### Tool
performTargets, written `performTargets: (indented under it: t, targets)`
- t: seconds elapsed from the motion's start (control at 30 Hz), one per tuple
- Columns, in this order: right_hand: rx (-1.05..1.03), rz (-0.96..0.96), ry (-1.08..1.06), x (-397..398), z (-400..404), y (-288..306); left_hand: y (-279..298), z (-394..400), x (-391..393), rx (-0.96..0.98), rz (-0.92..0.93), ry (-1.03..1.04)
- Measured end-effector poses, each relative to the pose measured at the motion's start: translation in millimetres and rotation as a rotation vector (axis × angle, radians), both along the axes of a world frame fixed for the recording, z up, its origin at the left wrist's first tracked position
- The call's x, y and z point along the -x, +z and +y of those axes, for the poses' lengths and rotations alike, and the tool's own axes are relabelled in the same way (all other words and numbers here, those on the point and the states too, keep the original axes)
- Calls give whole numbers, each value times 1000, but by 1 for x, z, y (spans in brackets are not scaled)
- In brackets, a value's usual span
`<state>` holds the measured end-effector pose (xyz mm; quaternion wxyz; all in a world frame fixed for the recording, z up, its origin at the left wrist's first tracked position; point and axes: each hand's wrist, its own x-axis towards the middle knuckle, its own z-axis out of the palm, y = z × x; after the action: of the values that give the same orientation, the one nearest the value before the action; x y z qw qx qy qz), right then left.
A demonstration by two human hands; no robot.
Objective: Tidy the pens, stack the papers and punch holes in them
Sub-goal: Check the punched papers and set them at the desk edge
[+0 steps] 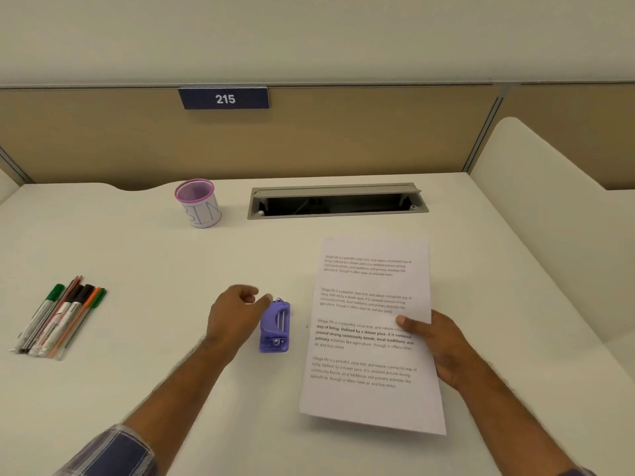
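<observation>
Papers (371, 334) sat gripped in your right hand (439, 345); your left hand (233, 314) reached, fingers loosely open, beside the hole punch (275, 326). Punching seemed the step in hand; next, you likely needed to seize the punch and feed in the paper edge.

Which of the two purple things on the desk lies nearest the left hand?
The purple hole punch, right beside the left hand. The purple-rimmed mesh pen cup stands far back near the partition.
</observation>
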<state>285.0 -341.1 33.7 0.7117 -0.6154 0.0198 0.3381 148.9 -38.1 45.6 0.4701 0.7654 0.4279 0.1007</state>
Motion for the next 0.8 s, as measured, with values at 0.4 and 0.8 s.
performTargets:
  t: [0.4, 0.8]
  targets:
    - [-71, -412, -5, -4, 10, 82, 70, -57, -38, 484, -429, -457]
    - [32, -555, -98, 12, -11, 49, 46, -87, -31, 366, -420, -442]
